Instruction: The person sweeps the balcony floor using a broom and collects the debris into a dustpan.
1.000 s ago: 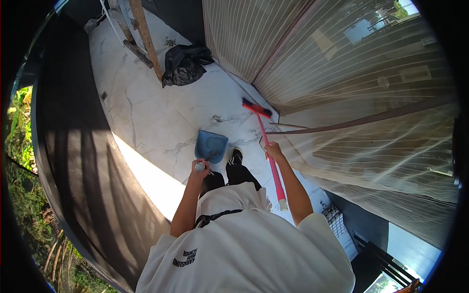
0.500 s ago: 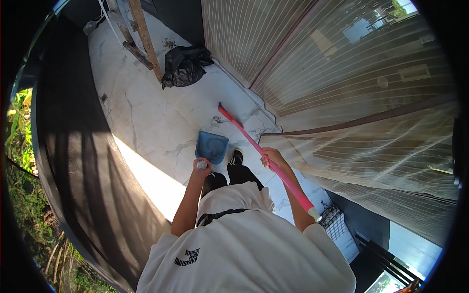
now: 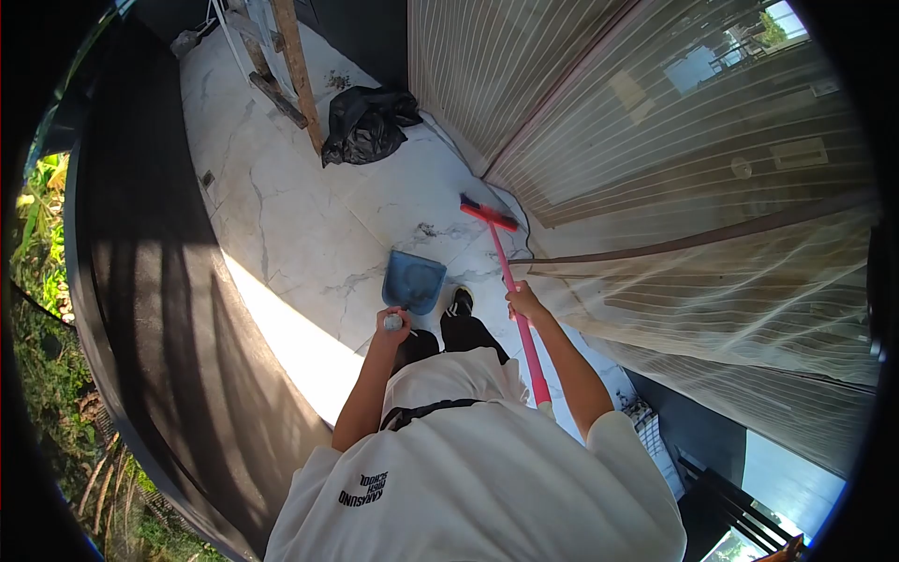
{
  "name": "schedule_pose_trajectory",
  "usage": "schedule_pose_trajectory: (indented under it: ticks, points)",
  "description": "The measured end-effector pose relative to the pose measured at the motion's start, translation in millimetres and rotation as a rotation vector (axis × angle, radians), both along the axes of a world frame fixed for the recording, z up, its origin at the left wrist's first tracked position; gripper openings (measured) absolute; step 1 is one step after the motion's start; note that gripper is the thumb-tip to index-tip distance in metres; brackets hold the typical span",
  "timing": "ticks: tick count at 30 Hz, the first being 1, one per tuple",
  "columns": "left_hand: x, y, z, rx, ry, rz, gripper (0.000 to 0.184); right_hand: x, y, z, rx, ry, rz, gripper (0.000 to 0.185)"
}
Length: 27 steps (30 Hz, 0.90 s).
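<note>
My left hand [image 3: 393, 323] is closed round the handle of a blue dustpan [image 3: 413, 279], whose pan lies on the marble-patterned floor in front of my feet. In my right hand [image 3: 527, 303] is the pink handle of a broom [image 3: 499, 245], gripped partway along. The broom's red head with dark bristles rests by the curtain side, beyond the dustpan and to its right. A small pile of dark debris [image 3: 426, 229] lies between the broom head and the dustpan, apart from both.
A black plastic bag [image 3: 366, 128] sits ahead near the dark wall, beside a wooden ladder [image 3: 298, 75]. Sheer striped curtains [image 3: 599, 131] hang along the right. A dark curved parapet [image 3: 159, 309] bounds the left, with plants beyond. More debris [image 3: 338, 81] lies behind the bag.
My right hand has swung the broom: its head moved right, towards the curtain, and turned broadside, while the handle's end came in towards my body. The dustpan stays in my left hand.
</note>
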<state>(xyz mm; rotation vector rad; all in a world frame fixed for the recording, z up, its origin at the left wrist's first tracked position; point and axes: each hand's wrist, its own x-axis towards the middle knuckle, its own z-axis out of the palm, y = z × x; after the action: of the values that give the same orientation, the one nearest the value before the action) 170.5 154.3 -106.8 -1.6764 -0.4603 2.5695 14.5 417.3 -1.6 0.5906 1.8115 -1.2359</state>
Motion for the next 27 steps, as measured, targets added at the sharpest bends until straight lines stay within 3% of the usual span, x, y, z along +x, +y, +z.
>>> schedule_pose_trajectory:
  ticks: [3,9,11,15,21,23,24,25,27]
  points:
    - [2,-1,-5,-0.018,-0.024,0.004,0.004,16,-17,-9,-0.23,-0.225,-0.169,0.007]
    - [3,4,1,-0.037,-0.033,-0.042,0.002,31,-36,19,-0.415,-0.367,-0.312,0.013]
    - [2,5,3,-0.048,-0.034,-0.049,0.002,27,-40,31,-0.555,-0.494,-0.475,0.012]
    - [1,3,8,-0.116,0.001,-0.048,0.003,21,-51,59,-0.601,-0.502,-0.456,0.012]
    - [3,-5,8,-0.019,-0.004,-0.022,0.004,3,-67,79,-0.665,-0.424,-0.254,0.011]
    - [4,-5,6,0.001,-0.004,-0.01,0.004,-9,-74,81,-0.387,-0.214,-0.126,0.018]
    - [5,-5,4,0.025,0.0,-0.003,0.004,-18,-74,71,-0.303,-0.152,-0.022,0.032]
    - [5,-4,11,0.02,-0.004,0.001,0.004,-26,-76,64,-0.308,-0.157,-0.017,0.032]
    - [2,-2,22,-0.002,0.032,0.005,0.004,-43,-81,52,-0.173,0.013,0.248,0.039]
